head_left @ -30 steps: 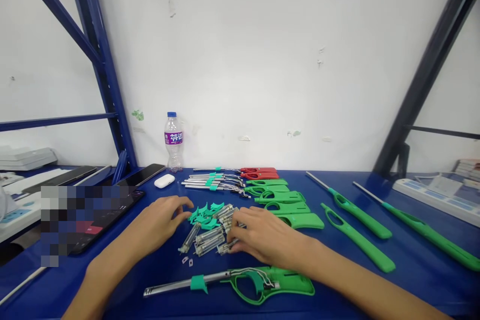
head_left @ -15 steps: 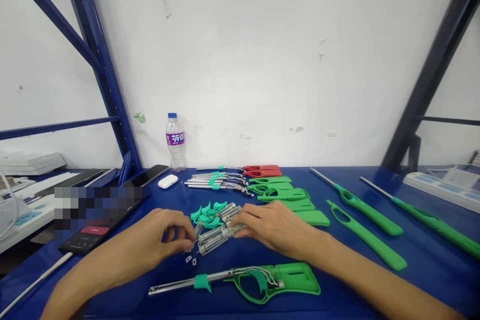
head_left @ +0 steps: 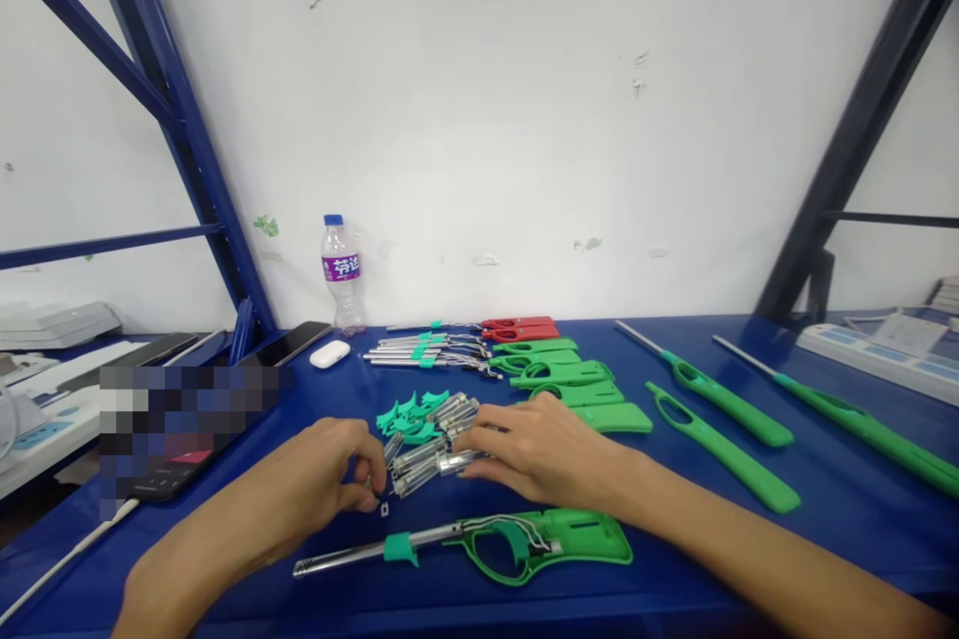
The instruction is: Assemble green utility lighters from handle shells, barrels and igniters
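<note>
My left hand (head_left: 330, 469) is closed in a pinch low over the table, by a small white piece (head_left: 385, 510). What lies between its fingertips is too small and hidden to make out. Fingers of my right hand (head_left: 535, 449) are closed on a clear plastic lighter fuel tank (head_left: 455, 462) at the right side of a pile of such tanks (head_left: 420, 471). Behind the pile lie several teal triggers (head_left: 411, 417). In front of both hands rests an opened green stick lighter (head_left: 584, 534), its metal tube pointing left and wires exposed.
Metal lighter tubes with wires (head_left: 420, 351), green shell halves (head_left: 569, 374) and red shells (head_left: 520, 327) lie farther back. Green lighters (head_left: 730, 404) are at right. A bottle (head_left: 345, 280), white earphone case (head_left: 330, 353), phone (head_left: 180, 474) and cable (head_left: 67, 569) stand or lie left.
My left hand has come closer to the small white pieces; two showed on the table before, one shows plainly now. My right hand stays at the tanks. The view has shifted slightly.
</note>
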The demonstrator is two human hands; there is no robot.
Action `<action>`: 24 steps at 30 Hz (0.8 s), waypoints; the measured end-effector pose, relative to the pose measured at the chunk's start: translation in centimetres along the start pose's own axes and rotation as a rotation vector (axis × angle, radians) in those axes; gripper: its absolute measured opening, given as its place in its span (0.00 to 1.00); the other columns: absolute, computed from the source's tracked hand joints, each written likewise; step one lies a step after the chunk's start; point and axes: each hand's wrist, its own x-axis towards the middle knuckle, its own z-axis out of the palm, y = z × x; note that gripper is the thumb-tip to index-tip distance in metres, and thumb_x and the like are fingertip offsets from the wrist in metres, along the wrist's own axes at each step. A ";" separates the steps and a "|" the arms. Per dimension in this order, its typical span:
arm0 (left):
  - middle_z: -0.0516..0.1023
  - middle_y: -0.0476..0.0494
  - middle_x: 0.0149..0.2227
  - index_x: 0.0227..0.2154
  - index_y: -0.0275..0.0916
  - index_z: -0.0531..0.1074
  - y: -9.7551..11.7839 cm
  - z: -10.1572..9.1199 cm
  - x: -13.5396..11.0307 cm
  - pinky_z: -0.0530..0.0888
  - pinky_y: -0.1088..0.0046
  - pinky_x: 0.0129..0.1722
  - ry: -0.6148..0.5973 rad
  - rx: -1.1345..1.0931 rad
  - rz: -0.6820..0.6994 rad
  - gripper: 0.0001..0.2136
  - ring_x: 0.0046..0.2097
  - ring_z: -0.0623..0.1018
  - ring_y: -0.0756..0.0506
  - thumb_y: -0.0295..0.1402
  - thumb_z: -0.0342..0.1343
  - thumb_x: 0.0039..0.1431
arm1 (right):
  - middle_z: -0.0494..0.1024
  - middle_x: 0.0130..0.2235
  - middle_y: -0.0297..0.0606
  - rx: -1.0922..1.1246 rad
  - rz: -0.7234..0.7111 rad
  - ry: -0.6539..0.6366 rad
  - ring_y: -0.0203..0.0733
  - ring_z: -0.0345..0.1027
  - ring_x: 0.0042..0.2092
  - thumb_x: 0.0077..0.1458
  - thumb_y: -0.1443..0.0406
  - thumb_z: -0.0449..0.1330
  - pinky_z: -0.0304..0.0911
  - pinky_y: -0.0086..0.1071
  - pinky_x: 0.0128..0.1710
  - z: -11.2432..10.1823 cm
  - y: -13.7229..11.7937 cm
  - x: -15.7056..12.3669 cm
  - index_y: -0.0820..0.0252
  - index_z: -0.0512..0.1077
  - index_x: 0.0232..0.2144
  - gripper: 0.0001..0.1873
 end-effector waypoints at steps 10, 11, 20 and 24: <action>0.83 0.51 0.38 0.35 0.49 0.83 -0.9 0.4 0.1 0.69 0.71 0.38 -0.016 0.037 0.009 0.09 0.41 0.79 0.43 0.30 0.58 0.61 | 0.83 0.42 0.33 -0.011 0.004 0.000 0.34 0.64 0.27 0.75 0.56 0.61 0.38 0.34 0.24 0.0 0.1 0.0 0.56 0.79 0.48 0.12; 0.83 0.51 0.39 0.36 0.49 0.82 -0.8 0.4 0.0 0.69 0.70 0.39 -0.009 0.041 0.007 0.08 0.41 0.79 0.42 0.30 0.58 0.62 | 0.83 0.42 0.33 -0.011 0.004 0.001 0.34 0.64 0.27 0.75 0.56 0.61 0.38 0.34 0.24 0.1 0.1 0.0 0.55 0.79 0.49 0.12; 0.82 0.50 0.39 0.37 0.48 0.78 0.2 -0.3 -0.5 0.69 0.69 0.38 0.063 0.055 0.043 0.09 0.38 0.78 0.43 0.38 0.53 0.70 | 0.83 0.42 0.33 -0.013 -0.012 0.006 0.34 0.67 0.29 0.77 0.56 0.59 0.40 0.34 0.24 0.0 0.0 0.0 0.55 0.79 0.51 0.13; 0.82 0.50 0.38 0.37 0.47 0.77 2.2 -0.7 0.1 0.67 0.69 0.38 0.150 0.048 0.070 0.13 0.37 0.77 0.43 0.42 0.49 0.73 | 0.84 0.46 0.36 -0.028 0.004 0.003 0.34 0.67 0.29 0.77 0.55 0.58 0.40 0.35 0.24 -0.1 0.0 0.1 0.57 0.76 0.58 0.17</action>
